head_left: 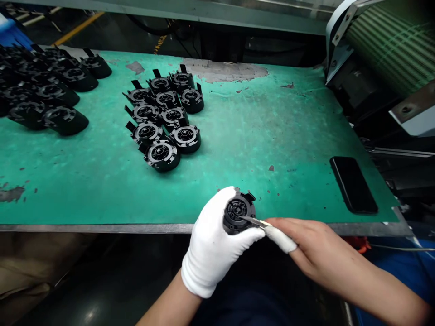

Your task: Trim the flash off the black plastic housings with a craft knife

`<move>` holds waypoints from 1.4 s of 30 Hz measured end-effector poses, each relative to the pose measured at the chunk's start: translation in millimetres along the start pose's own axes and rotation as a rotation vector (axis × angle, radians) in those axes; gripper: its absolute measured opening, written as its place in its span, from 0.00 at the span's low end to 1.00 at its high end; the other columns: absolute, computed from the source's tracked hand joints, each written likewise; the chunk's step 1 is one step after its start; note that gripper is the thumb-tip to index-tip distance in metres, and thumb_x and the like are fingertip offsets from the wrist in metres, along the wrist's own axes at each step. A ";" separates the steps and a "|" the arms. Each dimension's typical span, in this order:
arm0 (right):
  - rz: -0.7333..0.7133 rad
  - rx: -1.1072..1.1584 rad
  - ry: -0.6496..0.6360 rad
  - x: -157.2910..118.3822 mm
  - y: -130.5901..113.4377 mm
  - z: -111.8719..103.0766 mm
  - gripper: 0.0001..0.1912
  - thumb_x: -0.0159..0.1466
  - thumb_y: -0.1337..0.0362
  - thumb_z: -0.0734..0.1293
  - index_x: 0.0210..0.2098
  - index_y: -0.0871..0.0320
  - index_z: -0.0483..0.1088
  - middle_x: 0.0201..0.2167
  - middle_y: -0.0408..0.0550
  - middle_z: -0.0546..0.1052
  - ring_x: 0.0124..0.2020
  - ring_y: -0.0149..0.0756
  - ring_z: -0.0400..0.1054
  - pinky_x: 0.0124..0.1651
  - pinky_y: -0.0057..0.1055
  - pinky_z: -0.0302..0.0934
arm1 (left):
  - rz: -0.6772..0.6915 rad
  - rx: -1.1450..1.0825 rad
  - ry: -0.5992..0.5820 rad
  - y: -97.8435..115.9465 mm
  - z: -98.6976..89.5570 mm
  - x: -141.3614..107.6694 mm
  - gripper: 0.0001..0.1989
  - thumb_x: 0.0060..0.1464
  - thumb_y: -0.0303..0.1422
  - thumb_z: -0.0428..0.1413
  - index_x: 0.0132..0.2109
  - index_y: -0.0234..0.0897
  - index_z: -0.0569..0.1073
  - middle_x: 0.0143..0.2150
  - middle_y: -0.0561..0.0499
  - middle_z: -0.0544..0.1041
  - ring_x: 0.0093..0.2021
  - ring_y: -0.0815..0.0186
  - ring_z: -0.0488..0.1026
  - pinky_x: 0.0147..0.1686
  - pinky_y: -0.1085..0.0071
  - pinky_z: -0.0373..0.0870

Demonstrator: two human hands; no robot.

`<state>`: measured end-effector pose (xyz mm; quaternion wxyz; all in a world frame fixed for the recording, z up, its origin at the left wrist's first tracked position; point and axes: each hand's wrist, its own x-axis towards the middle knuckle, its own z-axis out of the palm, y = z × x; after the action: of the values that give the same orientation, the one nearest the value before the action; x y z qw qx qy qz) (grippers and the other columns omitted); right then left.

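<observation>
My left hand (212, 242), in a white glove, is wrapped round a round black plastic part (237, 209) held over the table's front edge. The part's ribbed face is turned up toward me, and a small tab sticks out at its rim. Pinched in my right hand (312, 240) is a knife (252, 220) with a thin pointed metal blade. Its tip lies on or just over the face of the part, near the middle. White covering wraps my right thumb; the rest of that hand is bare. My fingers hide most of the knife's handle.
Several similar black parts (161, 154) stand grouped on the green table (244, 136), with more (64, 118) at the far left. A black phone (353, 184) lies at the right. A machine with a green belt (394, 40) rises at the back right.
</observation>
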<state>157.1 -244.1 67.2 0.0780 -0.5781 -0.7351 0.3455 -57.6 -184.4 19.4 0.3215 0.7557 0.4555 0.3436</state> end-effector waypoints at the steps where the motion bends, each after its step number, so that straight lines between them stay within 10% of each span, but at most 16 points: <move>1: -0.008 -0.004 0.002 -0.5 0.9 0.8 0.23 0.67 0.72 0.57 0.57 0.51 0.70 0.48 0.48 0.80 0.49 0.43 0.76 0.51 0.41 0.71 | 0.003 -0.004 0.003 -0.4 0.4 -0.5 0.39 0.48 0.46 0.68 0.64 0.44 0.62 0.61 0.45 0.73 0.61 0.54 0.72 0.63 0.52 0.69; 26: -0.100 -0.041 -0.107 14.4 4.1 -27.0 0.20 0.65 0.72 0.60 0.50 0.50 0.75 0.45 0.45 0.82 0.43 0.41 0.78 0.44 0.31 0.70 | -0.021 0.049 -0.176 -5.7 -25.9 16.4 0.40 0.55 0.42 0.62 0.70 0.42 0.56 0.68 0.44 0.66 0.67 0.55 0.65 0.66 0.55 0.65; 30: -0.045 -0.037 0.077 -0.7 28.3 -23.2 0.26 0.65 0.72 0.57 0.59 0.48 0.71 0.57 0.44 0.77 0.56 0.43 0.72 0.57 0.38 0.67 | -0.064 0.077 0.051 -22.1 -44.8 27.0 0.29 0.63 0.38 0.55 0.68 0.41 0.59 0.70 0.47 0.63 0.70 0.59 0.61 0.70 0.57 0.57; 35: -0.006 -0.021 0.105 2.2 33.9 -19.3 0.26 0.67 0.70 0.57 0.60 0.46 0.70 0.55 0.43 0.77 0.55 0.42 0.72 0.55 0.39 0.67 | -0.127 0.084 0.024 -17.4 -27.7 26.1 0.48 0.47 0.47 0.67 0.69 0.37 0.56 0.68 0.40 0.63 0.68 0.51 0.62 0.67 0.52 0.62; 42: -0.042 -0.134 0.041 21.7 30.2 -24.7 0.19 0.73 0.61 0.58 0.59 0.44 0.70 0.42 0.43 0.79 0.41 0.37 0.73 0.41 0.34 0.65 | 0.010 0.088 -0.136 -1.0 -13.8 25.2 0.40 0.49 0.34 0.63 0.67 0.35 0.58 0.65 0.41 0.67 0.66 0.56 0.65 0.68 0.57 0.62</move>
<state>187.0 -211.3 61.5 0.0615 -0.5736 -0.7667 0.2817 -60.5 -158.7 31.9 0.3163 0.7929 0.4436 0.2727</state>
